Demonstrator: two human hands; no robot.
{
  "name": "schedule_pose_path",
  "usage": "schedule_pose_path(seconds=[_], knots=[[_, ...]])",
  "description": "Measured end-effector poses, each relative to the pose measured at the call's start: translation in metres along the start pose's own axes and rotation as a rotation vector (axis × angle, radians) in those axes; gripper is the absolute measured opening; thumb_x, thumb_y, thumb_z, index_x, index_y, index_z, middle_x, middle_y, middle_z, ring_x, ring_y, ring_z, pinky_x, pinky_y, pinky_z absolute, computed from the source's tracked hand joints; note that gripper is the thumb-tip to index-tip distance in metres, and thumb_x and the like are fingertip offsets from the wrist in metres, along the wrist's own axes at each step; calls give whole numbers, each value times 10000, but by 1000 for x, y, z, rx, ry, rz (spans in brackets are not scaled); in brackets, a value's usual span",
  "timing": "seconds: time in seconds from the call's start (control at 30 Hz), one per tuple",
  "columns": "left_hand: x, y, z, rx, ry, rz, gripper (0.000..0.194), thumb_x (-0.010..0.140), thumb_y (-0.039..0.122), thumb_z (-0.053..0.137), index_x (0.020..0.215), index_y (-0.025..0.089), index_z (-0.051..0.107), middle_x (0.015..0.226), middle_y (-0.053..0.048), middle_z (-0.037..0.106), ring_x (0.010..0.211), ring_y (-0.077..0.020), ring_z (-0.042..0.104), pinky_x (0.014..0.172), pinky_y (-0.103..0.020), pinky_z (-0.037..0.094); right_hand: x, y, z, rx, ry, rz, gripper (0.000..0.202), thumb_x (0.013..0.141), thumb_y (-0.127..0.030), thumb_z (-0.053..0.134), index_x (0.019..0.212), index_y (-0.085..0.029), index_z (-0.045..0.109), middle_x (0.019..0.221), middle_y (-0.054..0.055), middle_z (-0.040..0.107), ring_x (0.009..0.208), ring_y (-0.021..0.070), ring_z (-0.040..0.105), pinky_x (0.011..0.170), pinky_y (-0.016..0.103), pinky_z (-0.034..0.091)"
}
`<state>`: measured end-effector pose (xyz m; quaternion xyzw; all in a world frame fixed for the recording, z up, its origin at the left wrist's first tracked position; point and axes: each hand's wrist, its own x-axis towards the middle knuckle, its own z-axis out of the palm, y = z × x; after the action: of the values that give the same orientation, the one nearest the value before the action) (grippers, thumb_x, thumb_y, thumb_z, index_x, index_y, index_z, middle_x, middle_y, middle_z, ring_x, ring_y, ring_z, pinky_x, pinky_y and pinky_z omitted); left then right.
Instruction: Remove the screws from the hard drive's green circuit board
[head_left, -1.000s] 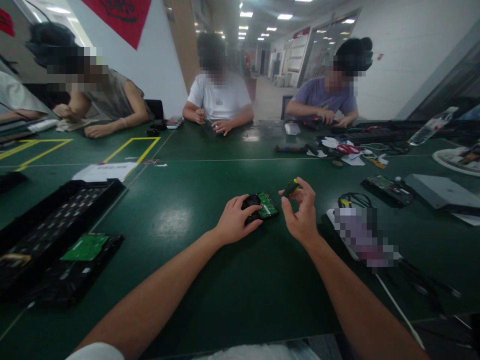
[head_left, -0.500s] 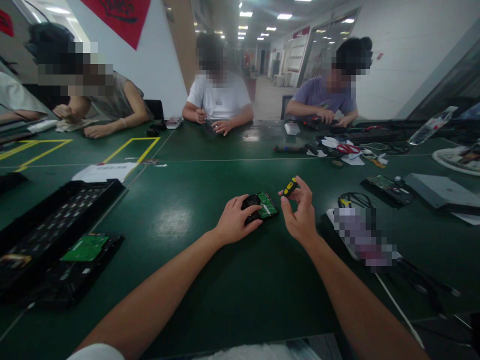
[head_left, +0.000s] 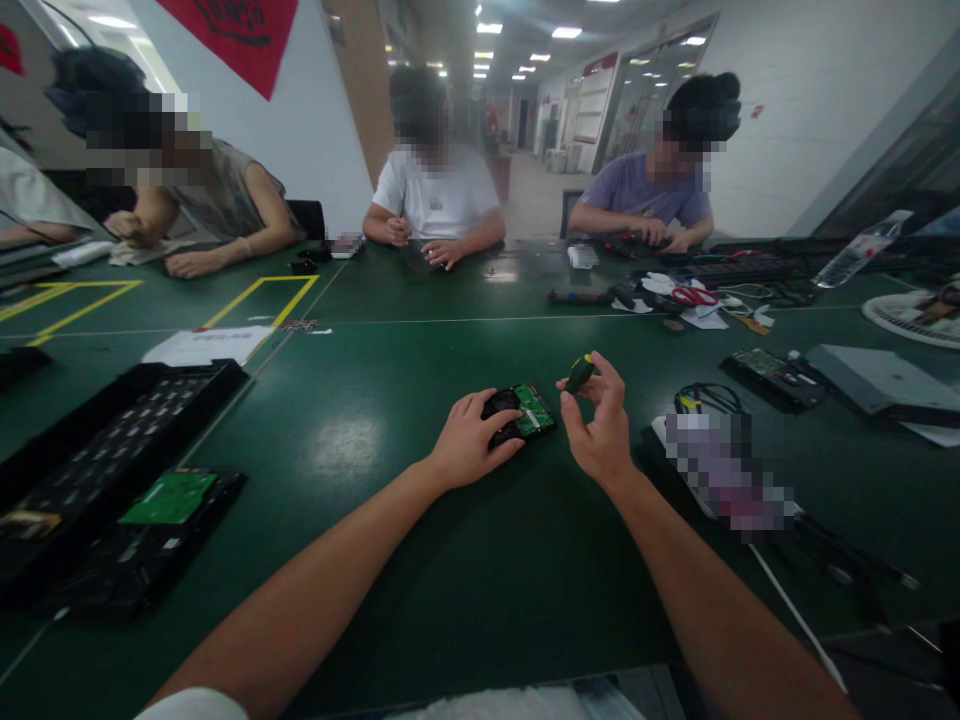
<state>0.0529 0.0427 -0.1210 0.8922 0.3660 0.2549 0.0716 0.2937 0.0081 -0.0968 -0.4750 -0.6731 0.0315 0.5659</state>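
Observation:
A hard drive [head_left: 535,410] lies on the green table with its circuit board facing up. My left hand [head_left: 478,436] grips it from the left, fingers over its dark half and thumb along the near edge. To its right, my right hand [head_left: 600,420] pinches a small screwdriver [head_left: 579,374] by its dark green and yellow handle, between thumb and fingers. The handle is tilted above the drive's right edge. I cannot make out its shaft or tip.
At left sit a long black tray [head_left: 112,440] and another drive with a green board [head_left: 169,498]. A cable coil [head_left: 709,398], a drive [head_left: 776,375] and a silver case [head_left: 885,385] lie right. Several people work across the table, near a bottle [head_left: 862,250].
The screwdriver handle has turned in my right fingers: its yellow patches faced me before, and now mostly its dark green side does. My left hand and the hard drive have stayed put.

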Motion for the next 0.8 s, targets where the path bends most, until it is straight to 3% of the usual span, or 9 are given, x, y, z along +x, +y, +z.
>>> schedule_pose_path(seconds=[0.27, 0.37, 0.53, 0.8], knots=[[0, -1, 2, 19, -11, -1, 488, 993, 561, 619, 1416, 324, 669, 1576, -149, 449, 1435, -383, 449, 1166, -608, 408, 1, 2, 0, -98, 54, -6, 789, 965, -393, 717, 1627, -297, 300, 1245, 114, 669, 923, 250, 714, 869, 496, 658], [0, -1, 2, 16, -13, -3, 489, 991, 561, 622, 1416, 324, 667, 1571, -152, 453, 1441, -384, 444, 1165, -607, 411, 0, 1, -1, -64, 11, 12, 763, 996, -373, 672, 1643, -306, 273, 1297, 124, 681, 972, 259, 733, 924, 516, 646], [0, 0, 0, 9, -12, -8, 488, 986, 555, 635, 1412, 319, 672, 1574, -154, 453, 1445, -392, 438, 1159, -616, 414, 0, -1, -1, 27, -31, 39, 724, 1051, -305, 575, 1670, -289, 200, 1189, 97, 745, 1067, 265, 741, 1017, 541, 608], [0, -2, 2, 13, -10, -4, 487, 983, 554, 640, 1412, 327, 670, 1570, -144, 461, 1429, -387, 453, 1157, -621, 414, -1, 3, 0, -47, 38, 37, 808, 973, -369, 717, 1645, -301, 275, 1198, 103, 717, 968, 262, 736, 903, 515, 652]])
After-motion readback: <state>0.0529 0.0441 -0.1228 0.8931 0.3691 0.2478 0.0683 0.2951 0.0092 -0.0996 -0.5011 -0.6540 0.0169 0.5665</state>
